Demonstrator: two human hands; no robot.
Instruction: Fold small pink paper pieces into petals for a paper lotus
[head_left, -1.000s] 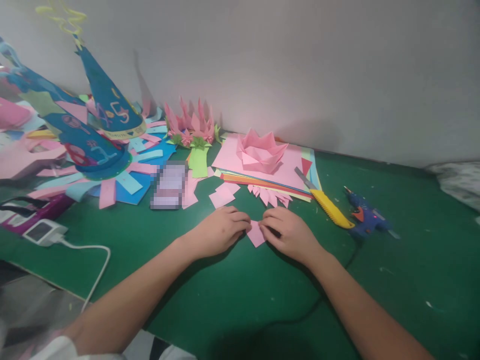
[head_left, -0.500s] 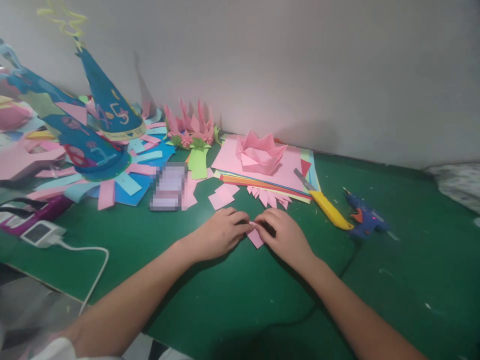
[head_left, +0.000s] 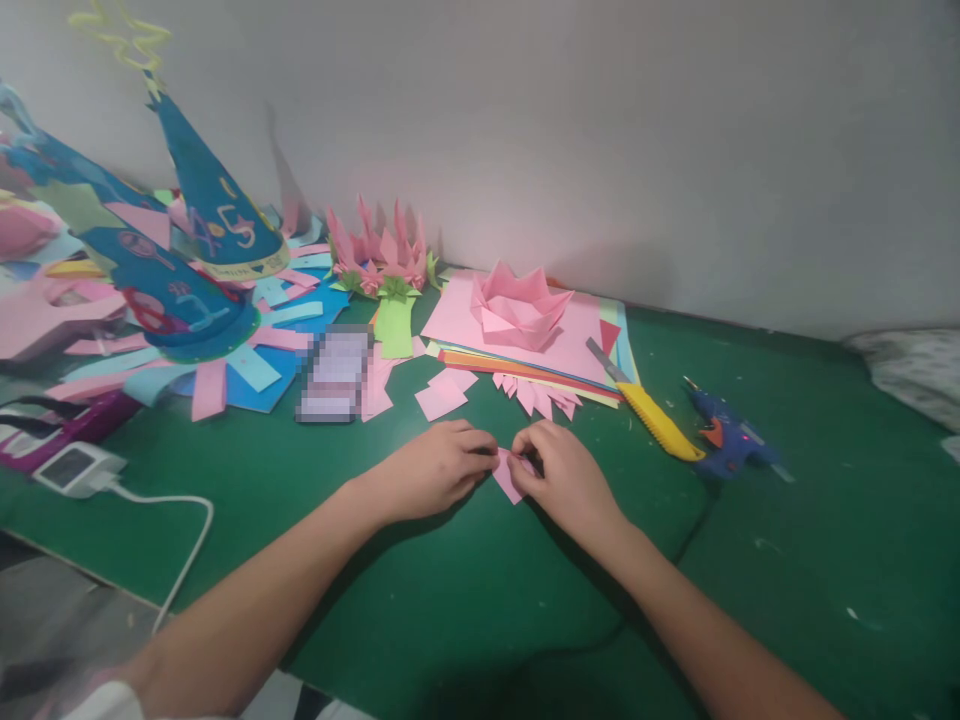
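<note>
Between my hands, low over the green tabletop, is a small pink paper square (head_left: 509, 482). My left hand (head_left: 442, 468) has its fingers closed on the paper's left edge. From the other side, my right hand (head_left: 561, 474) pinches it between thumb and bent fingers, hiding its right part. Just beyond my fingers lie several folded pink paper pieces (head_left: 536, 394) with pointed ends. Loose pink paper squares (head_left: 442, 398) rest behind my left hand.
A pink paper lotus (head_left: 519, 310) sits on stacked coloured paper (head_left: 442, 312). To the right lie a yellow utility knife (head_left: 660, 420), blade out, and a blue glue gun (head_left: 731, 435). Blue cone hats (head_left: 214, 190), a blurred-out phone (head_left: 336, 375) and a white charger (head_left: 79, 470) are leftward.
My right thumb and fingers have shifted slightly on the pink paper square, and a bit more of its upper part shows between my hands. The left hand has hardly moved.
</note>
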